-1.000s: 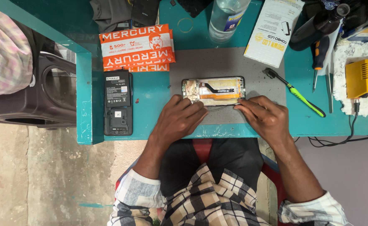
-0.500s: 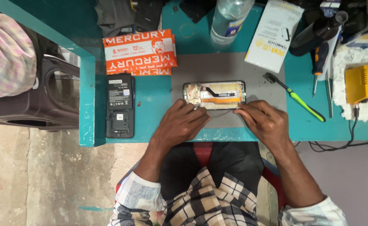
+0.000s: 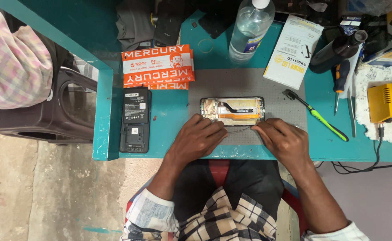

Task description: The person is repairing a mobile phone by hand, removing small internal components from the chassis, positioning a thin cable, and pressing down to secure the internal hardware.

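Fingers of left hand (image 3: 199, 137) and right hand (image 3: 281, 139) pinching one thin dark cable (image 3: 239, 130), stretched taut between them just below the opened phone (image 3: 232, 110) on the grey mat (image 3: 249, 82). Judged light, limp, easily kinked; best held at the ends. Counted: one phone, one cable, one black back cover (image 3: 135, 119) left of phone, one green-handled brush (image 3: 317, 115) right, two hands.

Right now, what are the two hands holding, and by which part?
A thin dark cable, pinched at its two ends between the left hand and right hand, stretched just below the opened phone on the grey mat.
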